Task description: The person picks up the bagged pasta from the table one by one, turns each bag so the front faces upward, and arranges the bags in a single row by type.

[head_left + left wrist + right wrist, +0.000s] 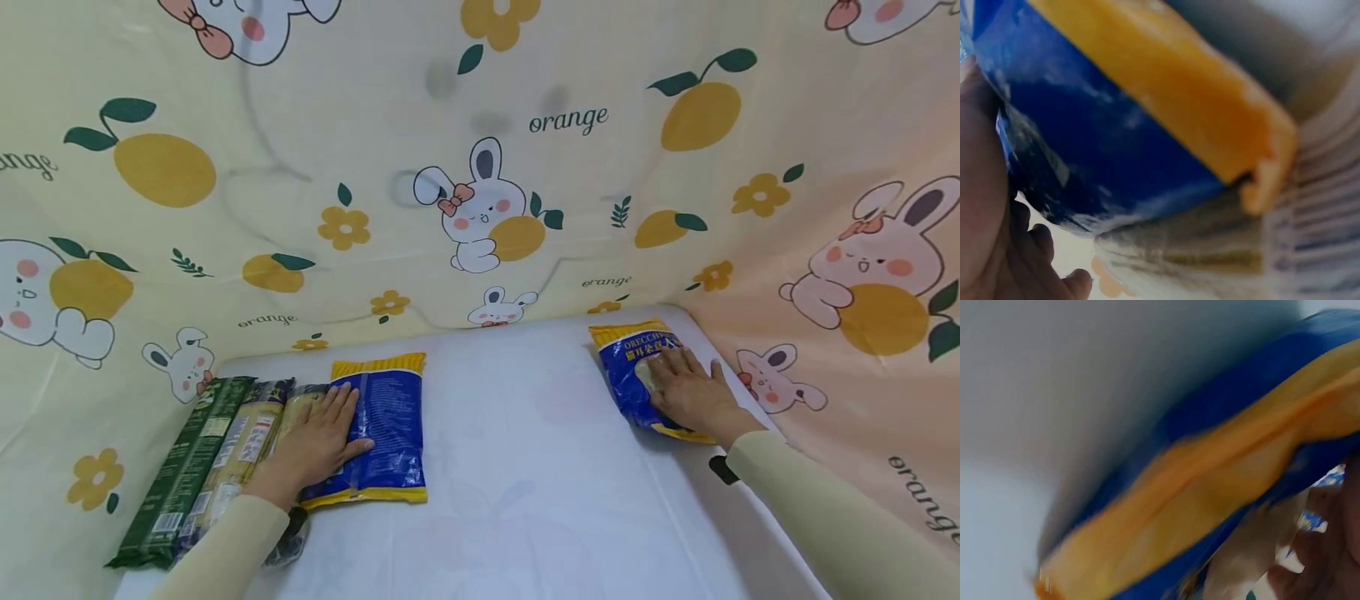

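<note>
My left hand rests with its fingers extended on a blue and yellow bag lying on the left half of the table, its printed text side up. In the left wrist view that bag fills the upper part, beside my left hand. Over on the right, my right hand lies on a second blue and yellow bag, labelled "ORECCHI…" and sitting askew. The right wrist view has this bag's yellow end close up and blurred, with fingers of the hand partly behind it.
Left of the left bag lie long packs side by side: a dark green pack, a clear pack of pale yellow sticks and another clear pack, partly under my left hand. A patterned cloth rises behind the white table.
</note>
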